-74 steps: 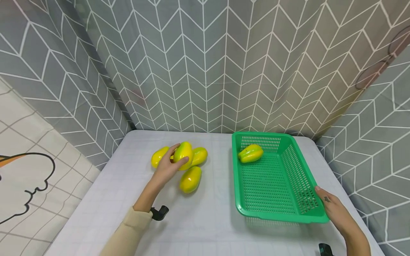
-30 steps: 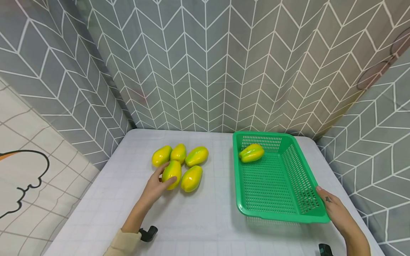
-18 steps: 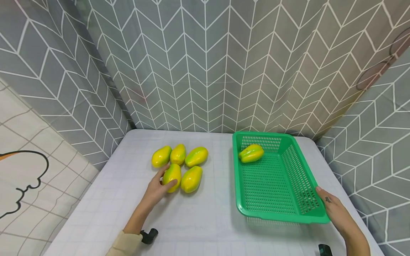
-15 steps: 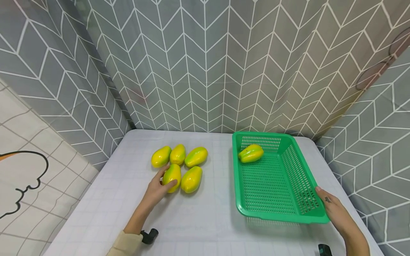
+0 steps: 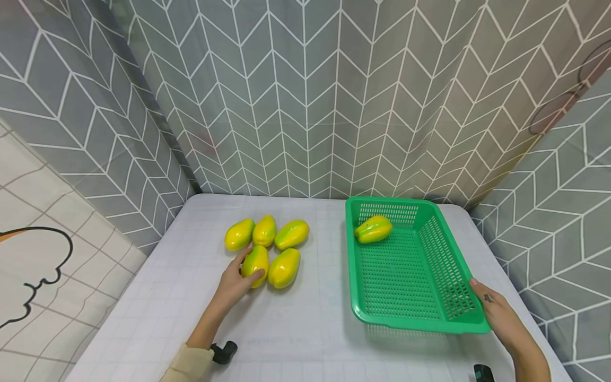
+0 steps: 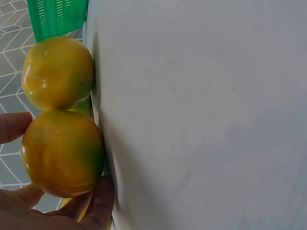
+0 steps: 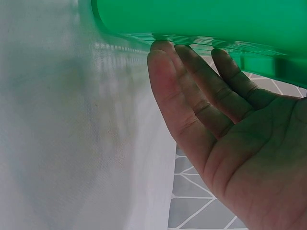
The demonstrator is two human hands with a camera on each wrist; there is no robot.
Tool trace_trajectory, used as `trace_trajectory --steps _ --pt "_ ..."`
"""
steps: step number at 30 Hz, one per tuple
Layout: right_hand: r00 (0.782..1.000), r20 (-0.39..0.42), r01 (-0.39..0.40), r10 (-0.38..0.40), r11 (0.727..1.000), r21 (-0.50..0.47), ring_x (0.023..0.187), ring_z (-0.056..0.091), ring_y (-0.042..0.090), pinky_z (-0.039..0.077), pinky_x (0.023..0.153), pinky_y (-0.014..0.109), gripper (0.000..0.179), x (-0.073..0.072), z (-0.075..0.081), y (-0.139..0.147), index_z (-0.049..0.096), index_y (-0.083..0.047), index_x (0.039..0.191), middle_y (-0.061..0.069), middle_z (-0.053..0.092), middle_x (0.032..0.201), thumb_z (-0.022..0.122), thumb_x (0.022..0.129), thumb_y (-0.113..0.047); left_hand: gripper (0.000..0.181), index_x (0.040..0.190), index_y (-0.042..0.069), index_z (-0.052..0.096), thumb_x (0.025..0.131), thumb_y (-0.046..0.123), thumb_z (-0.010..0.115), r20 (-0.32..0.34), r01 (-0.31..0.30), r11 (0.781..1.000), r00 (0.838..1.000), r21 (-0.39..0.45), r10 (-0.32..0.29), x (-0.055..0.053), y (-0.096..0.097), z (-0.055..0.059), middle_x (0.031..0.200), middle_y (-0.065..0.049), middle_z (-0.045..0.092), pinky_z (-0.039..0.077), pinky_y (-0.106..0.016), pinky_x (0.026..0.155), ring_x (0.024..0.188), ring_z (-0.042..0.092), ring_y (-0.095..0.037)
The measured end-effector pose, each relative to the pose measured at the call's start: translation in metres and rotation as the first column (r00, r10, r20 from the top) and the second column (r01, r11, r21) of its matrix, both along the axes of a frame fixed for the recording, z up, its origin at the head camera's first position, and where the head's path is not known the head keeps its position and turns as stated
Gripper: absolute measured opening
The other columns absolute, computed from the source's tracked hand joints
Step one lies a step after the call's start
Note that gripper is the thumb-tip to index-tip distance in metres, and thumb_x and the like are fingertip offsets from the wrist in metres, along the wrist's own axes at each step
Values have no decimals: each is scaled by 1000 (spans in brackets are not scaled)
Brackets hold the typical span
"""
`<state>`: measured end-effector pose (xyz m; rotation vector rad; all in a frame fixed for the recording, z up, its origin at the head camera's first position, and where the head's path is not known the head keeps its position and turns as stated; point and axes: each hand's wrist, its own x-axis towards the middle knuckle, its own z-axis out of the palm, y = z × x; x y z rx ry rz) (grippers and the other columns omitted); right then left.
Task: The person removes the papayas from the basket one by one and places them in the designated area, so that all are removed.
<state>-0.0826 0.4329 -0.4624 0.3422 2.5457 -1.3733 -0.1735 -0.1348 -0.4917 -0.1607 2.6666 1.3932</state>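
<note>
In the head view my left hand [image 5: 235,281] holds a yellow-green papaya [image 5: 256,265], thumb on its near side and fingers round its far left. This papaya rests low on the table, right beside another papaya [image 5: 284,268]; in the left wrist view the held papaya [image 6: 62,153] meets that neighbour [image 6: 57,72]. My right hand [image 5: 498,313] grips the near right corner of a green plastic basket [image 5: 354,276], thumb at the rim. From the right wrist, its fingers [image 7: 206,96] reach up to the basket's underside. One papaya [image 5: 374,229] lies in the basket's far left corner.
Behind the held fruit, a row of papayas lies on the white-covered table [image 5: 315,329]: one at left [image 5: 239,234], one in the middle [image 5: 264,231], one at right [image 5: 292,235]. Grey patterned curtains [image 5: 305,106] stand along the table's back and sides.
My left hand has brought its papaya down and nearer, from over the group to beside the front papaya. Over the last half second it stays nearly still. Right hand and basket have not moved.
</note>
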Motion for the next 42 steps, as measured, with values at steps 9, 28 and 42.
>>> trace_trajectory --steps 9,28,42 --pt "1000 -2 -4 4 999 -38 157 -7 61 7 123 81 88 -1 -2 2 -1 16 161 41 -5 168 14 113 -57 83 167 15 31 99 35 72 -3 -3 1000 1000 -12 3 1 0 1 169 -23 35 45 -65 118 149 44 -46" --pt "1000 -14 -6 6 1000 -16 159 9 57 14 121 82 89 -1 -3 2 3 17 161 43 4 168 12 113 -57 74 164 8 33 102 31 67 -122 -44 999 992 -26 41 1 -1 37 168 -21 35 44 -64 118 149 42 -46" --pt "1000 -12 -3 3 1000 -28 157 6 60 12 122 81 88 0 -2 1 2 17 161 43 3 168 12 113 -57 70 164 11 35 103 30 65 -199 -10 1000 980 -9 8 -11 9 58 169 -16 37 45 -62 120 150 43 -44"
